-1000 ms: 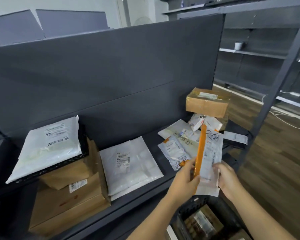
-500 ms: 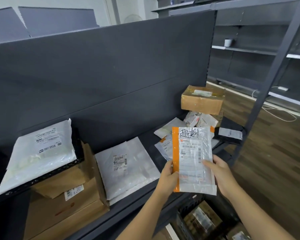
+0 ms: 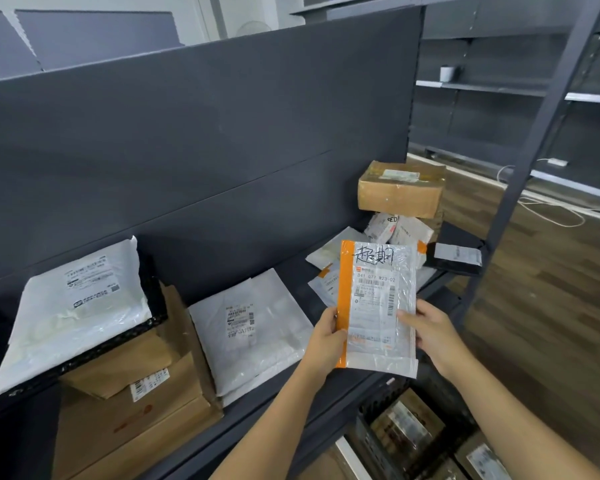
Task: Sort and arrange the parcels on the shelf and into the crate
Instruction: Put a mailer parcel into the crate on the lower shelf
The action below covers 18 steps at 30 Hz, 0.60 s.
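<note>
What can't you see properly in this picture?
- Head view: small print on the held envelope is too tiny to read.
- Head view: the crate below is cut off by the bottom edge.
- Head view: parcels behind the envelope are partly hidden by it.

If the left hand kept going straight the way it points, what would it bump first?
Probably the pile of small white mailers on the shelf, just beyond the left hand holding the orange-edged parcel; depth is unclear.

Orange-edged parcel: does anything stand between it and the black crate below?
Nothing visible does. The left hand and right hand hold the orange-edged parcel above the shelf front edge; the black crate sits open-topped below.
</note>
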{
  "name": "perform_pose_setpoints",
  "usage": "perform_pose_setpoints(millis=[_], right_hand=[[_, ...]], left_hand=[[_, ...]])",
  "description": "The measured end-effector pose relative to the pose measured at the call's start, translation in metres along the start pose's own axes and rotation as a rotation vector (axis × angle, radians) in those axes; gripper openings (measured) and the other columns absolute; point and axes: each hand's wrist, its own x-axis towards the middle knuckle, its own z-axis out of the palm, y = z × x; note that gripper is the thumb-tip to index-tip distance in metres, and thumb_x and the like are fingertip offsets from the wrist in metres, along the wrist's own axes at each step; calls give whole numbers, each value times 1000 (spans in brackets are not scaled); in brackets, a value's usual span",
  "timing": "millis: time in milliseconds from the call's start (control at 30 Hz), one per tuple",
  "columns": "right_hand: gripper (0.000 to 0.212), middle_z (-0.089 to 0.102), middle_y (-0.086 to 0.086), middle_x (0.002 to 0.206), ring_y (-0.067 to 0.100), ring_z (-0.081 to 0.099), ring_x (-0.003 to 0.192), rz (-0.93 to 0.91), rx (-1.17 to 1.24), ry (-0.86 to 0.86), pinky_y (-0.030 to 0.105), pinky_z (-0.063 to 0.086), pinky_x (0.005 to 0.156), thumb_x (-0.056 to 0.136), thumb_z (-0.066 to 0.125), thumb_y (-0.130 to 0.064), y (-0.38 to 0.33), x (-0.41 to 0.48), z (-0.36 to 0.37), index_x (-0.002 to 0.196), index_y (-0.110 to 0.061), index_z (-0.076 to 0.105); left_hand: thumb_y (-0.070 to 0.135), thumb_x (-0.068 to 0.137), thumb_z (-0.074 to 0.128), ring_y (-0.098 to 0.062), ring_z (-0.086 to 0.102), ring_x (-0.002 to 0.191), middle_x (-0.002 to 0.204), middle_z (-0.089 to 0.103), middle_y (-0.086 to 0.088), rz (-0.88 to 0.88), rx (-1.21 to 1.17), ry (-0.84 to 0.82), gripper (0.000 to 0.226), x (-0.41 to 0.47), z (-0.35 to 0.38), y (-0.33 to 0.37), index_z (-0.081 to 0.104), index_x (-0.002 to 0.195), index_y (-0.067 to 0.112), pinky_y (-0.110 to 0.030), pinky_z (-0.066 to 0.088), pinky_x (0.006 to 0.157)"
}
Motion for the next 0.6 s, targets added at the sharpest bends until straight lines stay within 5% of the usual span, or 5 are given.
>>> perform_pose_setpoints(millis=[200,300,400,600], right_hand=[[18,72,-1,98,17,69,87,70,41,70,32,55,68,92,57,-8,18,-13,-15,96,-23,66],[19,70,1,101,20,67,91,139,76,135,32,54,72,92,57,-5,36,-25,-29,96,-22,64],[16,70,7,101,26,67,93,198,74,224,37,55,79,91,56,-2,56,-36,-46,96,-15,64],[11,75,3,92,19,71,82,284,114,356,28,55,63,89,61,-6,106,-61,-78,96,-14,65]], left_hand=[[1,93,45,4,64,87,99,64,19,-44,18,-71,39,9,11,-15,53,103,38,-12,52,63],[2,91,47,-7,64,98,108,64,12,-77,30,-143,36,13,27,-27,54,114,28,-24,56,80],[6,90,50,-19,63,105,115,63,-1,-96,70,-192,32,15,46,-41,52,101,35,-42,53,93],[18,91,56,-11,61,109,117,62,7,-120,183,-299,26,17,83,-80,52,111,35,-39,50,98]])
